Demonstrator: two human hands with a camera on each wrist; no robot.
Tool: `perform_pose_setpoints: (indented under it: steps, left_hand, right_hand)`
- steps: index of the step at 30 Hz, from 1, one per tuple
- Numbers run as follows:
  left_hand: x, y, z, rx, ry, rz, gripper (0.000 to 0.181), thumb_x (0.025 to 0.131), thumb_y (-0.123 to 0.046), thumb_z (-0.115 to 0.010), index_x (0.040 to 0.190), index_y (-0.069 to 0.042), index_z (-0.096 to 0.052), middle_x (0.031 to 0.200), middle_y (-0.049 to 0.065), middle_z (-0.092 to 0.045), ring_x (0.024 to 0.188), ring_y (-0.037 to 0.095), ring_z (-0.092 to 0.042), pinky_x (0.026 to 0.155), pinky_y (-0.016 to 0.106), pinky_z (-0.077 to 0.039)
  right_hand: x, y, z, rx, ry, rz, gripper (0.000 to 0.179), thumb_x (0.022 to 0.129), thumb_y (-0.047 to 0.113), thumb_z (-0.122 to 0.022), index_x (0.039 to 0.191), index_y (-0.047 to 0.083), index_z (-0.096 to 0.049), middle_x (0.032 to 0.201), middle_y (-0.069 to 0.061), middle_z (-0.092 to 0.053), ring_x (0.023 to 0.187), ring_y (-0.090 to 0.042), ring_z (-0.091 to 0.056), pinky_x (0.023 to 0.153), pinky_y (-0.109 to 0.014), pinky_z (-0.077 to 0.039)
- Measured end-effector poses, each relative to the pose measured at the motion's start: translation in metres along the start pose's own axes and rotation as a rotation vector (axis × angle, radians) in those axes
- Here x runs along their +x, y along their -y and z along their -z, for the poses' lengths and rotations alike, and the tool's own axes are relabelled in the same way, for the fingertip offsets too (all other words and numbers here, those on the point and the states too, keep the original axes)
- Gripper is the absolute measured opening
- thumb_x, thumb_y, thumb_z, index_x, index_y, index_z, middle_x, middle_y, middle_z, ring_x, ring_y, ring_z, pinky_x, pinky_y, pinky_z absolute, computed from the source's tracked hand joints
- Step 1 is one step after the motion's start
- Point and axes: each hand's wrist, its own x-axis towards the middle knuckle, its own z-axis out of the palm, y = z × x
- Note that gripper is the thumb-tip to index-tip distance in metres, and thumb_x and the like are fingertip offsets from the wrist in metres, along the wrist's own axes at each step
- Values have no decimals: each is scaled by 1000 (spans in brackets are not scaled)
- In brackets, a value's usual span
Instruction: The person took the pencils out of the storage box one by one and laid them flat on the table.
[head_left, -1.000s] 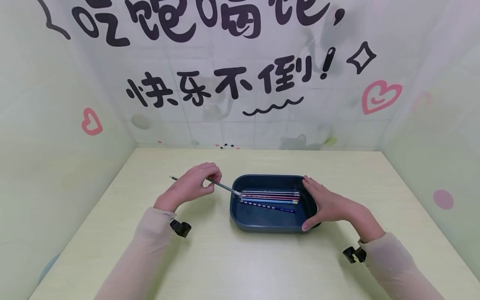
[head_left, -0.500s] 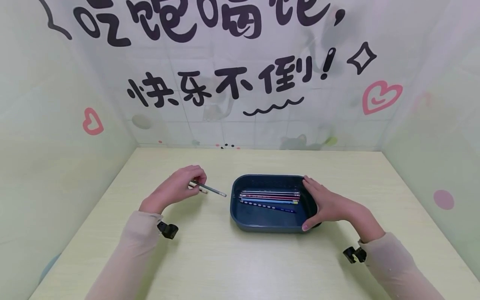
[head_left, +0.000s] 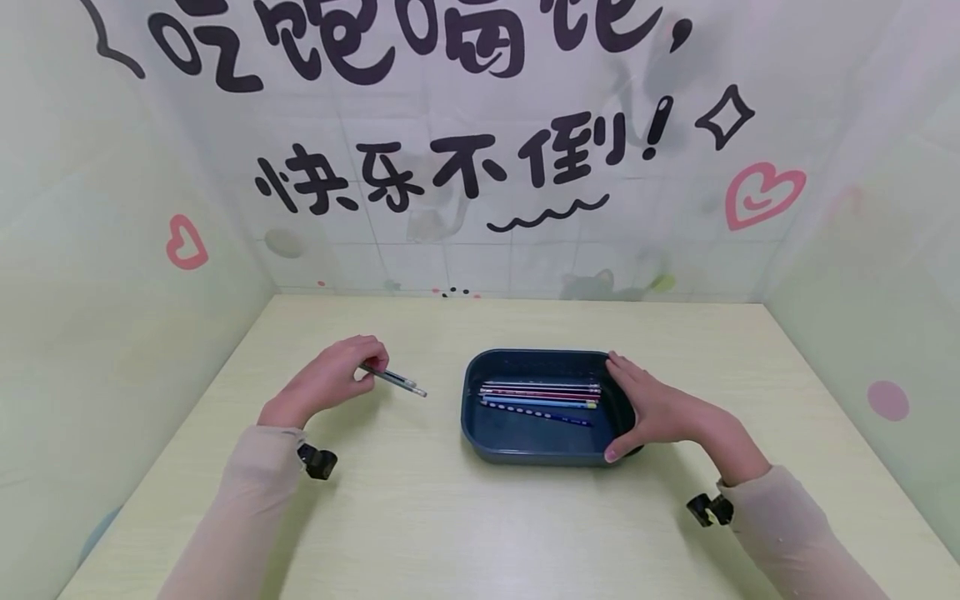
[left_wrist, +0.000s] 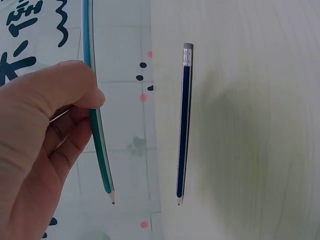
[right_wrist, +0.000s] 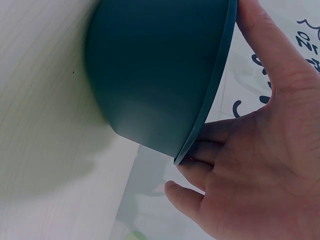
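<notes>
My left hand (head_left: 330, 379) pinches a green pencil (left_wrist: 102, 155) between thumb and fingers, over the left part of the table. In the left wrist view its sharpened tip points down the frame. Beside it a dark blue pencil (left_wrist: 184, 125) with a white-banded grey eraser lies on the table; in the head view the two pencils overlap. My right hand (head_left: 660, 408) grips the right end of a dark blue-green box (head_left: 551, 458), thumb at the near rim and fingers at the far rim. Several pencils (head_left: 540, 393) lie inside, including a blue one with white dots (head_left: 536, 411).
The box stands near the middle of the pale wooden table (head_left: 480, 533). A printed cloth backdrop (head_left: 465, 258) rises behind the table's far edge, with cloth sides at left and right. Each wrist carries a small black camera mount (head_left: 317, 461).
My left hand has drawn the green pencil leftward, from over the box's left rim to beside the dark blue pencil. My right hand and the box have stayed put.
</notes>
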Motion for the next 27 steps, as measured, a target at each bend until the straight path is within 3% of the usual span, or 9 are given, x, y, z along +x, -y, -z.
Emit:
perform_pose_setpoints:
  steps: [10, 27]
  left_hand:
    - [-1, 15, -1, 69, 83, 52, 24, 80, 4, -71, 87, -16, -59, 87, -4, -59, 85, 16, -55, 79, 35, -51]
    - [5, 44, -13, 23, 198, 153, 23, 81, 6, -68, 87, -15, -60, 89, 0, -59, 85, 19, -51, 78, 35, -45]
  right_hand:
    - [-1, 3, 2, 11, 6, 13, 131, 70, 47, -87, 156, -8, -6, 164, -28, 0, 151, -51, -4, 116, -67, -19]
    - [0, 0, 0, 14, 6, -1, 130, 70, 48, -87, 156, -8, -6, 165, -27, 0, 151, -50, -4, 117, -67, -18]
